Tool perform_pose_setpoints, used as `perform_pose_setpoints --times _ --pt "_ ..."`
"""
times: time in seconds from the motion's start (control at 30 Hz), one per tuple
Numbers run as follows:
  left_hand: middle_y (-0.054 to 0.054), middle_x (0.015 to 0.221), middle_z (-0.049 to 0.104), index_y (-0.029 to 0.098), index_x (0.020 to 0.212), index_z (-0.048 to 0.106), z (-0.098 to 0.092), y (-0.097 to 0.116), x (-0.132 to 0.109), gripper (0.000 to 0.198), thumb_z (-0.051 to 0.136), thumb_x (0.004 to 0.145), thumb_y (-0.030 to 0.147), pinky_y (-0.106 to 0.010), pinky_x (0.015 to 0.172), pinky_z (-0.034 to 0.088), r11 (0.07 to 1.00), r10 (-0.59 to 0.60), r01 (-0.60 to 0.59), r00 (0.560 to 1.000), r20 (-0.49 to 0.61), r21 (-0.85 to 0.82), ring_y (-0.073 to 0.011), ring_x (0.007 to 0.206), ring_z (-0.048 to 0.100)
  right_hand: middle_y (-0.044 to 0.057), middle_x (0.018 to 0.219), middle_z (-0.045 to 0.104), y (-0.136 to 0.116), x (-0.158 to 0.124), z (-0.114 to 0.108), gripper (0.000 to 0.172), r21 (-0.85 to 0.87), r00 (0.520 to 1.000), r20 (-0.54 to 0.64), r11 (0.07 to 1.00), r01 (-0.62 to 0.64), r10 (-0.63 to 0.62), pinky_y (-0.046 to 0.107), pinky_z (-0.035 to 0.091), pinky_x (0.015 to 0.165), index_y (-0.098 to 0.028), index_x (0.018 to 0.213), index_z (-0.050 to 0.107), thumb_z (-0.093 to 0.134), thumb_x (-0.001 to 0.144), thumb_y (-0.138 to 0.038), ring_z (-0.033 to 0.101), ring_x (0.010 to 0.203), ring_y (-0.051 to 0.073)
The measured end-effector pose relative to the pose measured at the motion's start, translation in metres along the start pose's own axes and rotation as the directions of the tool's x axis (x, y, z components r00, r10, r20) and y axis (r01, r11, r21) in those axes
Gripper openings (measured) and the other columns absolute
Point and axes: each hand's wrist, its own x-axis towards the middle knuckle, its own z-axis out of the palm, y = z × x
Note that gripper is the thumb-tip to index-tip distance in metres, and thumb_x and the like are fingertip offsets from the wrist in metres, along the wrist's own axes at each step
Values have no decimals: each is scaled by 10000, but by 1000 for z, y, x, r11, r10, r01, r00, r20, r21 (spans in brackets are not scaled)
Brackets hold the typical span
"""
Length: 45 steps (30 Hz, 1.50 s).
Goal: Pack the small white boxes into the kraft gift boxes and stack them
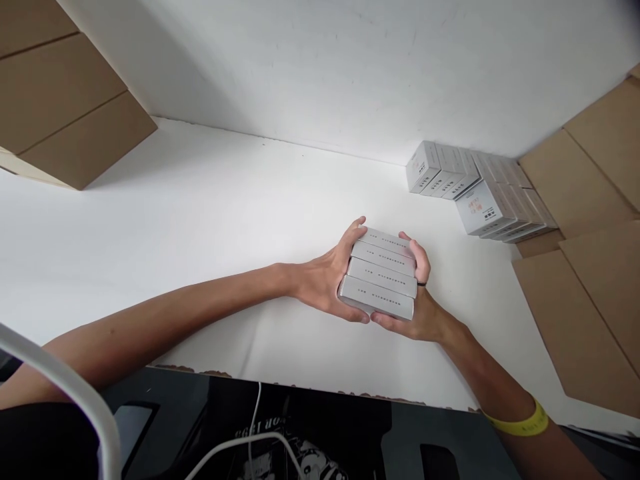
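Observation:
Several small white boxes [383, 270] stand side by side as one block between my hands, over the front middle of the white table. My left hand [333, 277] is wrapped round the block's left side, its thumb and fingers reaching to the far and near ends. From the right, my right hand [423, 293] clasps the same block, with fingers at its far right corner and along the near side. Both hands are closed on the boxes. Small printed text shows on their upper faces; their undersides are hidden.
More white boxes [483, 190] are grouped in two rows at the back right by the wall. Brown cardboard [585, 320] lies along the right side. Stacked brown cartons [75, 100] stand at the back left. A white cable [240, 440] hangs before the table's worn front edge.

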Motion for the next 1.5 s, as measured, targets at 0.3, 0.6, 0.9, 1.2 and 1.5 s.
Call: perform_pose_setpoints --times 0.3,0.6,0.9,1.2,1.5 --pt "-245 1635 374 336 1686 -217 2 10 5 1475 937 771 422 -696 1196 465 987 -77 76 997 1 -144 -445 1544 428 102 1753 22 -6 3 -2 1243 -27 999 28 999 -46 47 757 235 1347 -446 1681 -167 805 905 -445 161 1670 381" --pt "-230 1589 406 348 1686 -194 8 3 3 1519 963 704 400 -676 1160 508 987 -92 88 995 -22 -131 -439 1482 492 126 1715 268 -2 0 0 1291 -2 999 21 1000 -26 26 784 293 1305 -422 1673 -258 789 920 -502 162 1676 369" --pt "-297 1710 327 251 1579 -487 7 16 4 1632 936 797 418 -700 1274 364 983 -107 105 994 -12 -149 -433 1572 422 144 1741 118 0 -3 1 1243 -96 1000 27 995 9 -6 820 144 1320 -382 1680 -244 751 942 -480 -66 1700 369" --pt "-249 1808 92 326 1689 -318 12 8 -9 1618 988 745 479 -700 1299 342 978 -178 165 979 -99 -127 -447 1664 251 178 1719 231 -2 -8 -4 1335 54 986 18 985 -166 166 755 458 1195 -429 1671 -256 824 889 -503 338 1599 387" --pt "-202 1839 -14 332 1751 -155 -16 13 -31 1576 996 701 567 -812 1316 135 913 -408 407 913 -24 -33 -517 1693 -28 173 1660 358 -45 49 -81 1421 -369 871 241 871 -325 427 631 631 1008 -410 1730 -62 889 719 -715 529 1432 460"
